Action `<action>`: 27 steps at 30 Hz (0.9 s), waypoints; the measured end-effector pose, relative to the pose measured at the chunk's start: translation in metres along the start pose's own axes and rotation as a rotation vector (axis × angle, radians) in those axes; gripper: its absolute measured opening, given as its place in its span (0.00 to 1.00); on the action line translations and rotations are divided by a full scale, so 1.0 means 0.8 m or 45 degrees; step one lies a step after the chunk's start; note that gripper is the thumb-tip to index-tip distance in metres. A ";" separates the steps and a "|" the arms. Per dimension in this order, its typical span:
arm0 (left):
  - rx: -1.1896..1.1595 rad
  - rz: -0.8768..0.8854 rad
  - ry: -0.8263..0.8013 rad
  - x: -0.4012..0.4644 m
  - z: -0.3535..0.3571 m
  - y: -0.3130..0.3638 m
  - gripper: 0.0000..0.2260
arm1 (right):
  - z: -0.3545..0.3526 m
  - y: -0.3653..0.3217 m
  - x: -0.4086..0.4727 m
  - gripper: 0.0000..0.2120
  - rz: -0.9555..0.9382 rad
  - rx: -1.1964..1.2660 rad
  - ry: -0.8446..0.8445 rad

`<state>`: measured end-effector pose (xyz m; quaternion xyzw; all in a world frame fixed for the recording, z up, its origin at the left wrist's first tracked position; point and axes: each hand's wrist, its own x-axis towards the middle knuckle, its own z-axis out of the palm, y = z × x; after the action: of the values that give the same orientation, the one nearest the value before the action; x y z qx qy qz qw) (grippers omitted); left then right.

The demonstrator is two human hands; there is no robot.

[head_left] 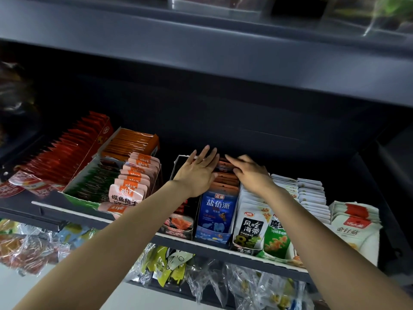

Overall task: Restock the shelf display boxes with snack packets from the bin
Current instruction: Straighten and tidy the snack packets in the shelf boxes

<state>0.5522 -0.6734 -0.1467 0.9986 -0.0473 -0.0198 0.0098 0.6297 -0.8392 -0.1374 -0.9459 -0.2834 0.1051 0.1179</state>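
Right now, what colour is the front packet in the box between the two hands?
Dark blue with white characters: the front packet, shown in the head view.

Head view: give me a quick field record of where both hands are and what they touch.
left hand: fingers straight, lying flat over the black display box and the row's left side
right hand: fingers extended, resting on the packet row
blue display box: holds that row, looks full at the front
held packets: none visible
bin: not in view

Two hands (197,173), one shelf (223,250), about eight display boxes (213,237).
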 end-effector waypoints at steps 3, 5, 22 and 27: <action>-0.171 0.006 0.097 -0.010 -0.002 0.002 0.25 | -0.005 0.002 0.003 0.21 -0.001 0.018 -0.029; -0.270 0.101 0.190 -0.023 -0.003 0.002 0.24 | -0.010 0.004 0.006 0.20 -0.004 0.054 -0.056; -0.326 0.255 -0.229 -0.036 -0.002 0.009 0.27 | 0.002 0.014 -0.004 0.22 -0.088 0.138 0.036; -0.625 0.201 -0.305 -0.029 -0.009 0.017 0.22 | 0.004 0.000 0.005 0.14 -0.149 0.075 0.294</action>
<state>0.5277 -0.6849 -0.1386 0.9502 -0.1195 -0.1475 0.2470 0.6325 -0.8365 -0.1408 -0.9296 -0.3196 -0.0035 0.1834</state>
